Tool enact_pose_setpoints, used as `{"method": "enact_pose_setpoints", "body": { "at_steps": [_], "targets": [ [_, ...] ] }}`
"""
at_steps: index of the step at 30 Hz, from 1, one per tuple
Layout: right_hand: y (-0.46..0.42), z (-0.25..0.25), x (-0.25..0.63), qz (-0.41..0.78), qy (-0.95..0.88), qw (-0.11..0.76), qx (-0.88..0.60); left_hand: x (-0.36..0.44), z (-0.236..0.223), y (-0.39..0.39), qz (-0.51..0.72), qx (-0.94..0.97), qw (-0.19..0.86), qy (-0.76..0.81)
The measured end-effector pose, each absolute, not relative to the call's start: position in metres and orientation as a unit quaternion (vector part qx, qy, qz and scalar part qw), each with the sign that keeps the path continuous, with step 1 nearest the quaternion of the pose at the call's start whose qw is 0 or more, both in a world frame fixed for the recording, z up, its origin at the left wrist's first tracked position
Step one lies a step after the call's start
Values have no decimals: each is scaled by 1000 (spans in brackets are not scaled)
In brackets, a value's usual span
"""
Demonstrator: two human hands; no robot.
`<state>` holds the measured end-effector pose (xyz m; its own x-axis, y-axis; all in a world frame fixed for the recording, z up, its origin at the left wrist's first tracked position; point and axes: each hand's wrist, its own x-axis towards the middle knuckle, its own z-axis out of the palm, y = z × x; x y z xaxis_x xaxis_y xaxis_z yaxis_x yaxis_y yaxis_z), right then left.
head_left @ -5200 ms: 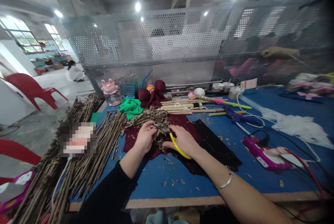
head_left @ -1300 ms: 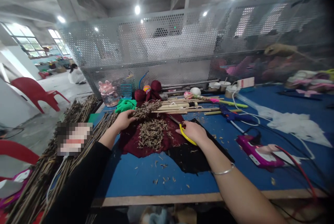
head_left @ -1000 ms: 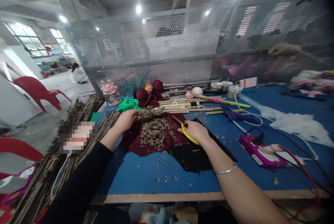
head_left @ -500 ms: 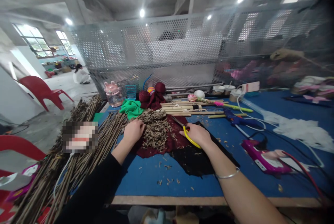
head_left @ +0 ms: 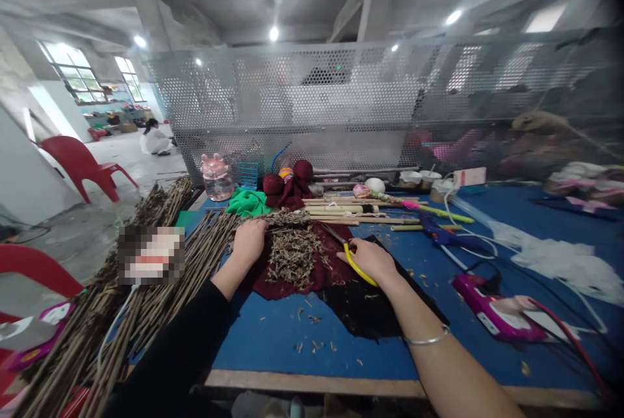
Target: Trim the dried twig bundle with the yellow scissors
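My right hand (head_left: pixel 370 259) is closed around yellow-handled scissors (head_left: pixel 357 265), whose blades point up and left over a dark red cloth (head_left: pixel 336 246). At the left side of that cloth my left hand (head_left: pixel 249 240) is closed, gripping a dried plant stalk (head_left: pixel 287 228) that reaches right from the fingers. A heap of dry brown leaf bits (head_left: pixel 292 259) lies on the red cloth between my hands. Under my right hand and wrist spreads a black cloth (head_left: pixel 363 307). The scissor tips are partly lost against the dark cloth.
Bundled dry stalks (head_left: pixel 160 275) lie along the left. Behind the heap are a green cloth (head_left: pixel 247 202), maroon balls and bamboo sticks (head_left: pixel 336 210). A blue glue gun (head_left: pixel 439 229), a purple power strip (head_left: pixel 492 314) and cables lie right. A perforated metal screen (head_left: pixel 292 99) stands at the back.
My left hand has shifted slightly up, and the stalk at its fingers shows more clearly over the heap. The right hand keeps the scissors in nearly the same place. The view has tilted slightly.
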<state>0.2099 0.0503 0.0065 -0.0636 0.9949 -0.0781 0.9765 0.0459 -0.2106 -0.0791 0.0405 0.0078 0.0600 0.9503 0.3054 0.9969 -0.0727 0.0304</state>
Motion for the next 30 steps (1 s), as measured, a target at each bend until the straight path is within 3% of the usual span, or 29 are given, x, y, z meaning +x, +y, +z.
{"method": "enact_pose_setpoints", "body": {
  "at_steps": [8, 14, 24, 30],
  "targets": [
    [50, 5, 210, 96, -725, 46, -681, -77, 7, 49, -40, -731, 55, -679],
    [46, 12, 208, 106, -725, 46, -679, -77, 35, 57, -20, -759, 45, -650],
    [26, 20, 186, 118, -801, 49, -585, -87, 43, 51, -101, -767, -14, -634],
    [32, 18, 193, 101, -781, 39, -615, -90, 36, 54, -141, -718, 21, -681]
  ]
}}
